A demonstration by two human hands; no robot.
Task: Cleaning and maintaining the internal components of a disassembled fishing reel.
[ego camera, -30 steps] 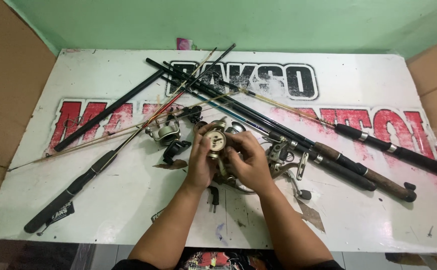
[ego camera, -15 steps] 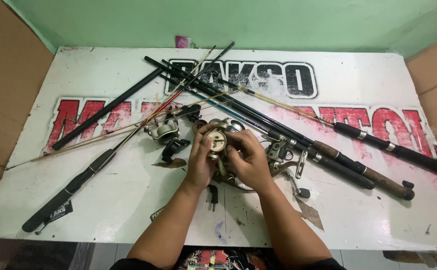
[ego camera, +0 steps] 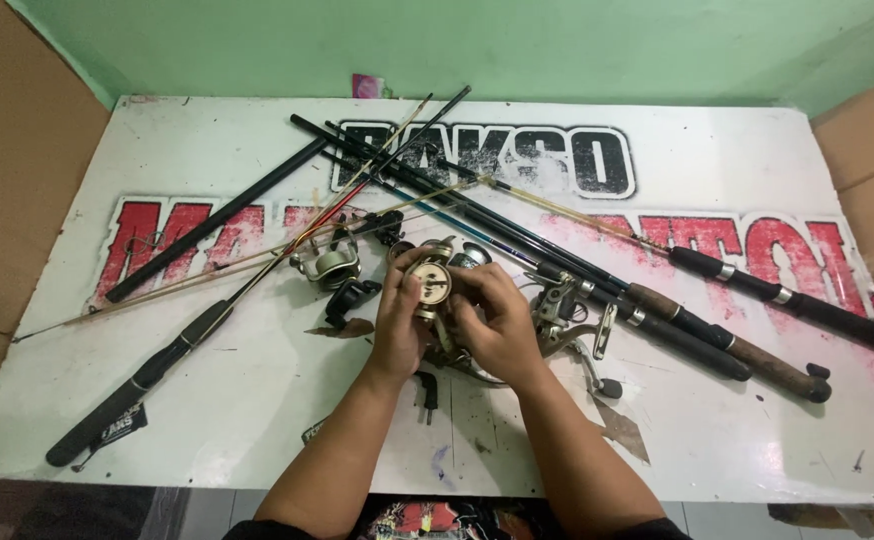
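Both hands on a fishing reel, above the table.

From the head camera I see my left hand (ego camera: 402, 325) and right hand (ego camera: 492, 325) both grasping a round brass-coloured fishing reel (ego camera: 430, 283) over the white table (ego camera: 207, 400); fishing rods (ego camera: 597, 285) lie crossed behind it, another reel (ego camera: 329, 262) just to the left.

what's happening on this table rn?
A person holds a round, brass-coloured fishing reel in both hands, left hand and right hand, above a white painted table. Several fishing rods lie crossed over the tabletop. Another reel sits left of the hands, and a silver reel lies to their right.
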